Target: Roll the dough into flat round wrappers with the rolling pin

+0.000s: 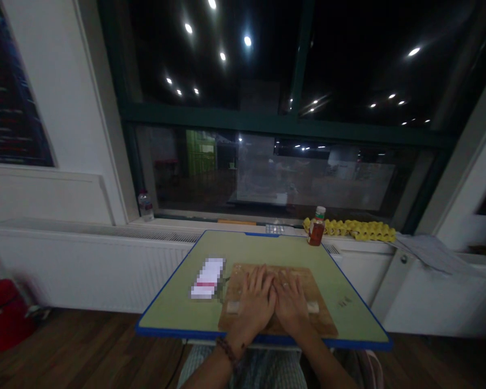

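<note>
A wooden cutting board [322, 319] lies on the small green table. Across it runs a whitish roll that looks like dough [313, 307], its two ends showing on either side of my hands and its middle hidden under them. My left hand [259, 294] lies flat with the fingers stretched forward, the palm over the roll. Beside it, my right hand [289, 297] is also flat with fingers extended, and the two meet at the thumbs. White specks, perhaps flour, dot the far part of the board.
The table [178, 302] has a blue rim. A blurred-out phone [208, 278] lies left of the board. At the back right stands a bottle of reddish-brown liquid [316, 229], near yellow egg trays [360, 230]. A clear bottle [146, 206] is on the windowsill.
</note>
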`<act>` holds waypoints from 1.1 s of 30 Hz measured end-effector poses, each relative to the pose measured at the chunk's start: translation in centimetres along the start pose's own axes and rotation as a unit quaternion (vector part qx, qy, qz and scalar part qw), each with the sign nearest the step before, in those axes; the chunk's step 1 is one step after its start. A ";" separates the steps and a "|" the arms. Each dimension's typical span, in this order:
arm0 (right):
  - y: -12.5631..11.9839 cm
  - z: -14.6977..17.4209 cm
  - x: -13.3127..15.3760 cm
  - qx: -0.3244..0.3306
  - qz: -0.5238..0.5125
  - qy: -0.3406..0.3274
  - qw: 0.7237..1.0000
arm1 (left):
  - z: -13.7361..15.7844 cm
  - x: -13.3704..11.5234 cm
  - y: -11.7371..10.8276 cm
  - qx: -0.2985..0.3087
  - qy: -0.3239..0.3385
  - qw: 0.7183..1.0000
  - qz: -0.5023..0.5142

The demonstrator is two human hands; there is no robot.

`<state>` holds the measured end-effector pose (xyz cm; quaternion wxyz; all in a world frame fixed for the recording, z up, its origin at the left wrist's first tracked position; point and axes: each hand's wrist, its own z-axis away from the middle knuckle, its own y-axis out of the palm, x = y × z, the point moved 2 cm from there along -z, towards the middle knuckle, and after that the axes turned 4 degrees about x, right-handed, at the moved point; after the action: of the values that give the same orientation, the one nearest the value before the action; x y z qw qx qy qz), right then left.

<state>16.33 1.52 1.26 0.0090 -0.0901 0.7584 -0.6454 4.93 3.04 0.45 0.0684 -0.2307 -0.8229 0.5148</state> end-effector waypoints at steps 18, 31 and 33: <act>-0.3 -1.7 0.1 0.011 0.004 -0.019 1.000 | -1.8 0.7 -0.3 0.071 -0.036 0.997 -0.016; 1.2 -3.9 -0.8 0.025 -0.013 -0.030 0.999 | -3.1 1.2 0.3 0.076 -0.061 0.995 -0.010; 1.2 -5.6 -1.1 0.034 -0.022 -0.007 0.999 | -4.5 1.8 0.5 0.084 -0.092 0.992 -0.012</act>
<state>16.53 7.33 0.90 0.0033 -0.1109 0.7336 -0.6705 5.08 7.64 1.84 0.0178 -0.1655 -0.7824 0.6000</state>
